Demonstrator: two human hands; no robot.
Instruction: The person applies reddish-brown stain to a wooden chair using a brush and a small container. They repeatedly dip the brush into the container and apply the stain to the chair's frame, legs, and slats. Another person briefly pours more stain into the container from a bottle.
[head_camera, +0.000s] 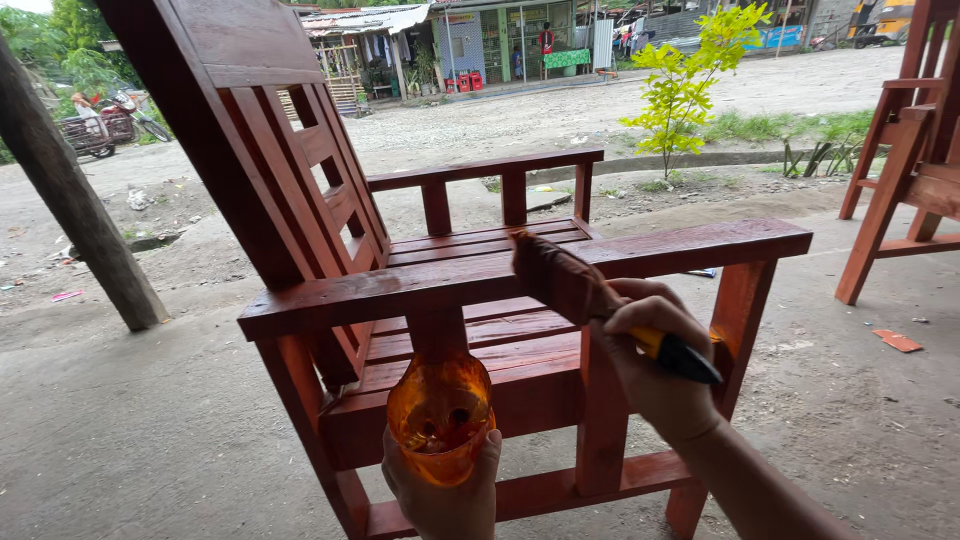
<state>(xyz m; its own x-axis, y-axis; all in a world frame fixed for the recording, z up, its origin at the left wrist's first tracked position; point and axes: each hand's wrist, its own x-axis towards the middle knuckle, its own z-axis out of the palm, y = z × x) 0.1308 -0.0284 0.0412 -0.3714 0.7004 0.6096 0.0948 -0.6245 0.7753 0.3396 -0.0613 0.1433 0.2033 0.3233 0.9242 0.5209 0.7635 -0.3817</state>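
Note:
A red-brown stained wooden armchair (330, 210) stands in front of me on concrete. My right hand (655, 365) grips a paintbrush (560, 280) with a yellow and black handle. Its stained bristles rest on the near armrest (640, 255). My left hand (445, 490) holds a cut-off clear plastic bottle (440, 415) with orange stain inside, low in front of the chair's side rail.
A second stained wooden chair (905, 160) stands at the right edge. A leaning wooden post (70, 195) is at the left. A small yellow-green tree (685, 85), a gravel road, a motorbike (125, 110) and shops lie beyond.

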